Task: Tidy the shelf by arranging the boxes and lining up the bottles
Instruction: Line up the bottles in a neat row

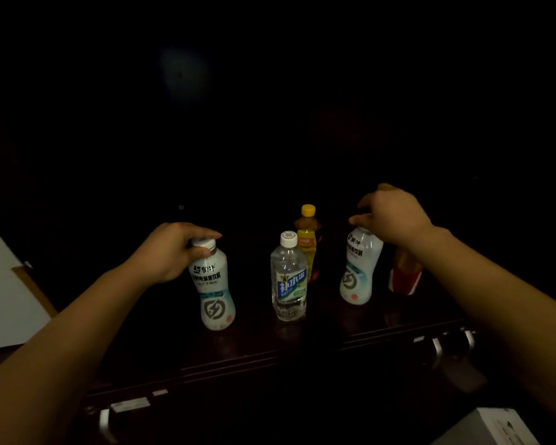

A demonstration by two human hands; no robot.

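Several bottles stand on a dark wooden shelf [254,345] in dim light. My left hand [170,252] grips the cap end of a white electrolyte-drink bottle [214,290] at the left. My right hand [392,216] is closed over the top of a matching white bottle [360,268], which leans slightly to the right. Between them a clear water bottle [289,277] with a white cap stands upright. Behind it is a yellow-capped bottle of amber drink [307,239]. A red-labelled bottle [405,274] sits at the right, partly hidden by my right forearm.
The back of the shelf is black and nothing there can be made out. A white board or box [4,290] leans at the left edge. Metal handles [453,342] show on the front below the shelf. A white box corner [495,425] lies at bottom right.
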